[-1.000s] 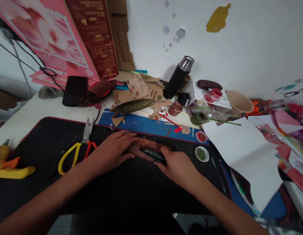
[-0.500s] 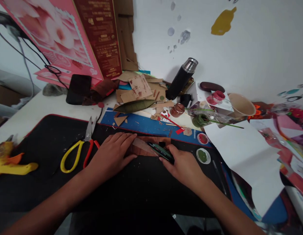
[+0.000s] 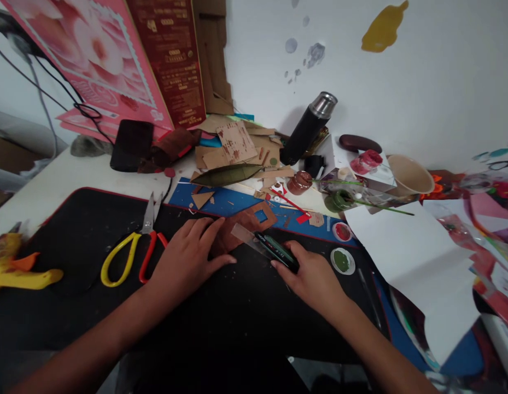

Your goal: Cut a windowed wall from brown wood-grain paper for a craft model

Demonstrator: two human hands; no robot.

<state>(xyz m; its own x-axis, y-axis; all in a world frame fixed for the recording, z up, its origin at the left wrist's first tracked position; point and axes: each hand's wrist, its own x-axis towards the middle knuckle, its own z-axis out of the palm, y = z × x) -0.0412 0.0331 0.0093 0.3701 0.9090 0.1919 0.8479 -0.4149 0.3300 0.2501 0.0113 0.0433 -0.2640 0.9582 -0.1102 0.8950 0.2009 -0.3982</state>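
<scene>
My left hand [image 3: 188,262] lies flat on a brown piece of cardboard [image 3: 243,227], with its fingers [image 3: 212,232] spread out and pressing down. The cardboard has a little square hole cut in it (blue shows through the hole). It sits partly on the black mat [image 3: 73,241] and partly on the blue board [image 3: 233,203] behind the mat.

My right hand [image 3: 313,276] holds a green and black knife [image 3: 276,250]. My fingers are curled tight around its handle. Its pale flat blade sticks out to the left and lies on top of the cardboard, close to my left fingertips.

Just left of my left hand are scissors [image 3: 133,249] with one yellow handle and one red handle. They lie on the mat, pointing away from me. Far to the left is a yellow glue gun [image 3: 16,271].

Near my right hand sit two small round lids of paint, one green [image 3: 342,261] and one red [image 3: 343,231]. A big white sheet of paper [image 3: 405,257] lies to the right. Farther back on the counter [image 3: 60,180] I see a black bottle with a silver top [image 3: 307,128], a long green leaf [image 3: 229,175], a tan cup [image 3: 409,175] and lots of cardboard scraps [image 3: 237,145].
</scene>
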